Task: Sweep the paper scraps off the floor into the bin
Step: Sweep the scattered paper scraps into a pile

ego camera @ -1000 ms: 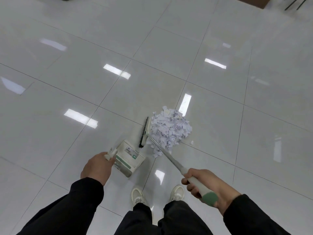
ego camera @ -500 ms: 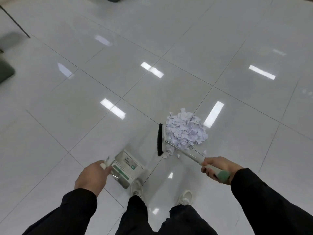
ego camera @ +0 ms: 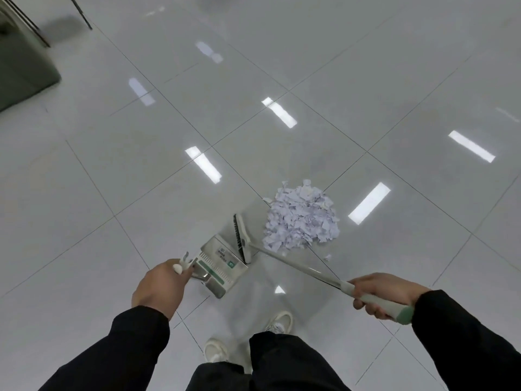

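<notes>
A heap of white paper scraps [ego camera: 301,217] lies on the glossy tiled floor, with a few stray bits [ego camera: 327,257] beside it. My right hand [ego camera: 380,294] grips the green-tipped handle of a broom; its brush head [ego camera: 241,238] sits just left of the heap. My left hand [ego camera: 160,286] holds the handle of a white and green dustpan [ego camera: 221,265], which stands right against the brush head, left of the scraps.
A dark green object [ego camera: 19,66] and thin black legs [ego camera: 81,15] stand at the far left corner. My two white shoes [ego camera: 279,323] are on the floor just below the dustpan. Pale tiles [ego camera: 394,80] stretch out on all sides.
The view has swung to the left. The brush head has drawn back from the heap's edge toward the dustpan, and the dustpan has come up against it.
</notes>
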`<action>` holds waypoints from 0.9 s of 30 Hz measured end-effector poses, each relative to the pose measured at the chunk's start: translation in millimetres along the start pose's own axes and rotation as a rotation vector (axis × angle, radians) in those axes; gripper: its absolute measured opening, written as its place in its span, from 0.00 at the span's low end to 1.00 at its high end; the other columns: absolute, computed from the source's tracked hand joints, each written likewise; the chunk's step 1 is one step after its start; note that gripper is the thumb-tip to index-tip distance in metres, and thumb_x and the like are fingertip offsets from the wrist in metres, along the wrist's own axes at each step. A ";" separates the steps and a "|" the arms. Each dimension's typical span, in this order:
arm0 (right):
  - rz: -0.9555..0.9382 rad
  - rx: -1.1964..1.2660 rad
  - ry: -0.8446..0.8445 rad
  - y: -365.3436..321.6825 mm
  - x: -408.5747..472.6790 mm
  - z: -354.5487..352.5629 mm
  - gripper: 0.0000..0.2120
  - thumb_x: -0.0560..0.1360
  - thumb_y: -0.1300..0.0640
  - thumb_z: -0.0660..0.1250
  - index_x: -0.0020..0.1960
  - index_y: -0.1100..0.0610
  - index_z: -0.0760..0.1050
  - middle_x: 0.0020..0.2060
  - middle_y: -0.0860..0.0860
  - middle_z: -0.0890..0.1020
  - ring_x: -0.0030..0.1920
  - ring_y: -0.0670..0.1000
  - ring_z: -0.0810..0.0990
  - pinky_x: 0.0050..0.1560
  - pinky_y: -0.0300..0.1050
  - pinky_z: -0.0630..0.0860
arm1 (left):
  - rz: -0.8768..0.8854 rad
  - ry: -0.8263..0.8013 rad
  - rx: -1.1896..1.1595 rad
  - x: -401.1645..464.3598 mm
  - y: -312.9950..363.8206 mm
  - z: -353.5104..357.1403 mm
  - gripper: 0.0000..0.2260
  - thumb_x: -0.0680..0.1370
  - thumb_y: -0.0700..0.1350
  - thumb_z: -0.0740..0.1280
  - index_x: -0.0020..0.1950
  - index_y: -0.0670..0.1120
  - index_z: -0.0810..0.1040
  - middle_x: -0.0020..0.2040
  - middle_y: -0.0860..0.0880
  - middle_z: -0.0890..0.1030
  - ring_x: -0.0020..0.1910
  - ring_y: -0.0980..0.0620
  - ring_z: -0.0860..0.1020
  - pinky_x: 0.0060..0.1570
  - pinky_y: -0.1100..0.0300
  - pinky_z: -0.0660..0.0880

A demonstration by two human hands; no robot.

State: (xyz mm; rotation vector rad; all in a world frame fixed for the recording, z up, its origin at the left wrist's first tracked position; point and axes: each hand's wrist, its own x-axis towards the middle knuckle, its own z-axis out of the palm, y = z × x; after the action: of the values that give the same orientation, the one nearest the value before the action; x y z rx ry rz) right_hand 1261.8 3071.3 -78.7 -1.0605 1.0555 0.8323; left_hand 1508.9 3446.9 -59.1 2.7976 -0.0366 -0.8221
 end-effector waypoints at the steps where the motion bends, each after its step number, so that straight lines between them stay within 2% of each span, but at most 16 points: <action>1: 0.004 -0.052 0.011 -2.8 -0.1 -1.5 0.14 0.78 0.59 0.69 0.63 0.59 0.79 0.36 0.57 0.76 0.28 0.49 0.68 0.24 0.37 0.67 | 0.015 -0.004 0.017 -2.6 1.8 0.6 0.14 0.82 0.62 0.61 0.45 0.55 0.79 0.38 0.51 0.80 0.38 0.51 0.78 0.35 0.58 0.70; 4: 0.017 -0.234 0.088 -10.2 -1.2 -14.6 0.14 0.77 0.63 0.65 0.61 0.65 0.78 0.35 0.58 0.77 0.28 0.51 0.70 0.25 0.38 0.67 | 0.009 0.012 0.032 -17.0 -1.3 8.7 0.14 0.82 0.62 0.62 0.46 0.55 0.78 0.38 0.51 0.80 0.39 0.51 0.78 0.36 0.58 0.70; 6: 0.043 -0.274 0.147 -10.5 2.1 -27.1 0.16 0.77 0.63 0.64 0.63 0.68 0.76 0.34 0.59 0.77 0.27 0.51 0.69 0.25 0.38 0.67 | -0.050 0.027 0.000 -25.8 -20.1 18.2 0.14 0.82 0.62 0.62 0.46 0.55 0.78 0.38 0.51 0.80 0.39 0.50 0.78 0.35 0.57 0.70; 10: 0.001 -0.320 0.223 -14.5 -2.9 -48.3 0.16 0.80 0.61 0.64 0.64 0.67 0.76 0.34 0.58 0.77 0.27 0.51 0.69 0.24 0.38 0.67 | -0.090 0.057 -0.047 -28.1 -43.7 24.4 0.15 0.81 0.63 0.62 0.47 0.54 0.79 0.36 0.50 0.79 0.38 0.49 0.77 0.35 0.57 0.70; 13: -0.023 -0.302 0.196 -0.3 -9.1 -39.0 0.14 0.81 0.61 0.63 0.64 0.62 0.78 0.35 0.58 0.77 0.28 0.50 0.68 0.23 0.37 0.67 | -0.165 0.089 -0.087 -43.0 -70.3 35.6 0.19 0.80 0.66 0.62 0.43 0.53 0.79 0.34 0.49 0.77 0.35 0.48 0.76 0.34 0.57 0.69; 15: -0.046 -0.307 0.161 23.5 -15.9 -23.5 0.12 0.81 0.61 0.63 0.62 0.57 0.80 0.35 0.57 0.77 0.28 0.50 0.68 0.24 0.38 0.66 | -0.210 0.118 -0.113 -64.3 -91.6 45.8 0.18 0.80 0.65 0.63 0.42 0.52 0.79 0.34 0.49 0.77 0.35 0.48 0.76 0.34 0.57 0.69; 18: -0.091 -0.285 0.107 59.1 -26.0 -2.8 0.12 0.78 0.58 0.68 0.61 0.55 0.82 0.36 0.56 0.75 0.29 0.50 0.66 0.24 0.38 0.63 | -0.223 0.165 -0.156 -88.4 -111.1 60.0 0.17 0.81 0.63 0.64 0.43 0.52 0.79 0.34 0.48 0.78 0.36 0.47 0.77 0.34 0.56 0.69; 23: -0.129 -0.367 0.047 114.3 -42.2 26.3 0.25 0.65 0.51 0.73 0.62 0.52 0.81 0.36 0.57 0.75 0.29 0.51 0.67 0.25 0.39 0.64 | -0.177 0.183 -0.181 -138.9 -127.2 85.8 0.17 0.81 0.61 0.64 0.42 0.49 0.78 0.33 0.48 0.76 0.34 0.47 0.75 0.32 0.56 0.67; 24: -0.127 -0.403 0.049 125.1 -45.6 28.9 0.25 0.65 0.51 0.73 0.62 0.52 0.81 0.36 0.57 0.75 0.29 0.51 0.67 0.25 0.40 0.64 | -0.177 0.188 -0.184 -154.9 -128.7 91.9 0.17 0.82 0.61 0.64 0.42 0.49 0.79 0.34 0.48 0.77 0.35 0.47 0.75 0.31 0.57 0.66; 27: -0.076 -0.503 0.026 137.6 -62.7 24.5 0.14 0.78 0.57 0.68 0.63 0.52 0.80 0.36 0.56 0.75 0.30 0.51 0.68 0.27 0.40 0.64 | -0.173 0.185 -0.221 -188.1 -129.1 107.1 0.17 0.82 0.61 0.63 0.43 0.50 0.79 0.35 0.48 0.78 0.36 0.47 0.76 0.32 0.57 0.66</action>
State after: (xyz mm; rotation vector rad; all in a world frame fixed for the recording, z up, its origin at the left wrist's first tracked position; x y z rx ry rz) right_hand 1123.6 3132.1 -53.1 -1.5263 0.8371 1.0536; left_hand 1287.7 3566.8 -75.4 2.6778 0.3110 -0.5598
